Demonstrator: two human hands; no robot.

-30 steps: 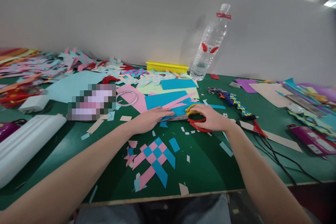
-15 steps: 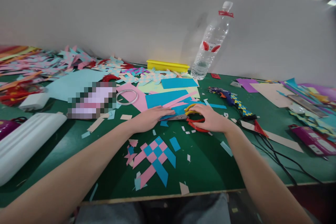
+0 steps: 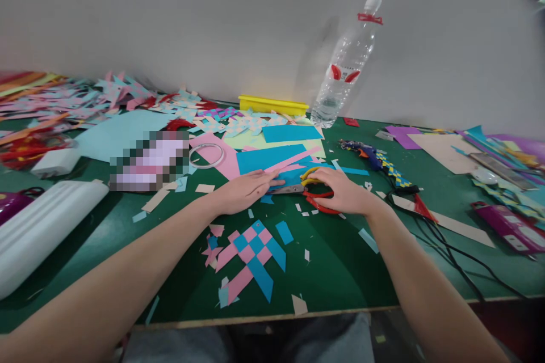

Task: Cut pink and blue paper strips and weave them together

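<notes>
My left hand (image 3: 246,190) lies flat, fingers stretched out, on the edge of a blue paper sheet (image 3: 272,159) on the green table (image 3: 340,261). My right hand (image 3: 343,191) is curled over the red and yellow handles of a pair of scissors (image 3: 310,191), whose blades point left toward the blue sheet. In front of both hands lies a woven pink and blue paper piece (image 3: 251,252).
A clear plastic bottle (image 3: 346,68) and a yellow tray (image 3: 272,105) stand at the back wall. A tape ring (image 3: 206,155) lies left of the sheets. A glue gun (image 3: 366,153) with black cable sits right. Paper scraps litter the table; a white ribbed object (image 3: 42,227) lies left.
Both hands stay almost where they were; the view has shifted slightly. Nothing was picked up or let go.
</notes>
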